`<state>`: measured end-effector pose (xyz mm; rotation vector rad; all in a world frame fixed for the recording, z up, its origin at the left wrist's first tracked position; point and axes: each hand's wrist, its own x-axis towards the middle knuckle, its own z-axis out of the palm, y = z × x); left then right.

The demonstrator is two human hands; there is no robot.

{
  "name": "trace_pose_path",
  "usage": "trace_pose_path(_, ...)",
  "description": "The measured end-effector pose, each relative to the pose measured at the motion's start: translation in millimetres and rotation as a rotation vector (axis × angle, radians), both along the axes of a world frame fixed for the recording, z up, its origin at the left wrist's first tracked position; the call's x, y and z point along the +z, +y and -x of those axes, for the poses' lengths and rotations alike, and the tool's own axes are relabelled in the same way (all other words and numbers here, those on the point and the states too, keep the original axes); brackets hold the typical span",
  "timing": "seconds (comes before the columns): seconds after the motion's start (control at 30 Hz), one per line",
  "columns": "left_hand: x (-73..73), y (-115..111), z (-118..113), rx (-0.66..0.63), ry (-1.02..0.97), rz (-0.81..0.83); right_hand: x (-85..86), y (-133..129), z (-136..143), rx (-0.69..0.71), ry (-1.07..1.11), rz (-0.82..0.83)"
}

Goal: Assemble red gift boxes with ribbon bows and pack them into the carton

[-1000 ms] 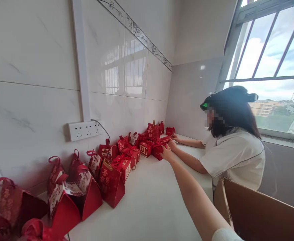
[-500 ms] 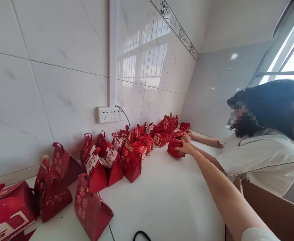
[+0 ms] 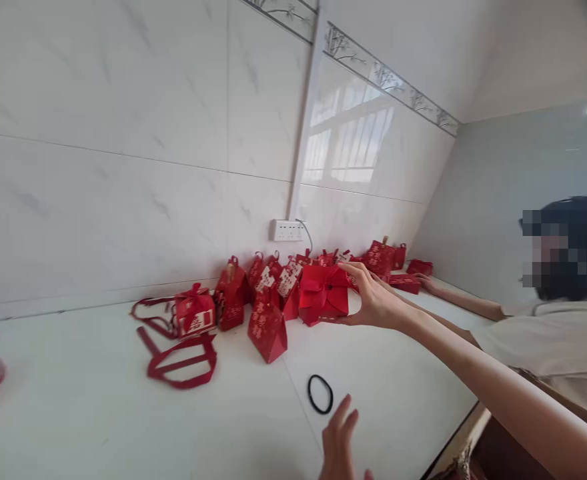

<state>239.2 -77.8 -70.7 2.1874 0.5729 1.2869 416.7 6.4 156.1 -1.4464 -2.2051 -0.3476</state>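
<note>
My right hand (image 3: 376, 300) grips a red gift box (image 3: 323, 293) with a ribbon bow on top, its thumb below and fingers above. That box is held up in front of the row of other red boxes. Lower down, my left hand (image 3: 338, 440) comes in from the bottom edge with fingers apart and nothing in them. A black ring-shaped band (image 3: 320, 395) lies on the white table (image 3: 253, 420) close to the left fingertips. Just left of the held box stands a peaked red box (image 3: 267, 330) with gold lettering.
Several red boxes line the tiled wall beneath a power strip (image 3: 288, 231). Loose red ribbon (image 3: 183, 380) lies by a bow-topped box (image 3: 196, 312) at left. A co-worker's hand (image 3: 428, 285) rests near boxes at the far right. An open cardboard carton (image 3: 473, 433) is at lower right.
My right hand has brought the bow-topped gift box leftward and nearer, off the table. My left hand has entered at the bottom. The view has swung left, showing loose ribbon.
</note>
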Motion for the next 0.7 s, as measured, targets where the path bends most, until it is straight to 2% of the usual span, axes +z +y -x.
trace_pose_path(0.1,0.8,23,79,0.084,-0.023,-0.059,-1.9,-1,56,0.248,0.004,0.044)
trace_pose_path(0.17,6.2,33,140,0.240,-0.014,-0.015,-6.3,4,92,0.387,0.017,0.101)
trace_pose_path(0.27,21.1,36,220,0.451,-0.045,0.057,-19.0,14,147,0.547,0.034,0.211)
trace_pose_path(0.33,33.1,33,258,0.562,-0.114,0.153,-32.5,19,184,0.644,0.065,0.284)
trace_pose_path(0.43,47.9,28,293,0.687,-0.284,0.309,-61.5,22,233,0.740,0.181,0.385)
trace_pose_path(0.53,52.9,25,312,0.727,-0.346,0.411,-96.7,16,265,0.707,0.280,0.595)
trace_pose_path(0.63,51.1,25,322,0.679,-0.349,0.518,-125.9,1,276,0.630,0.353,0.806)
trace_pose_path(0.7,51.3,27,324,0.630,-0.357,0.576,-136.2,-8,274,0.596,0.547,0.844)
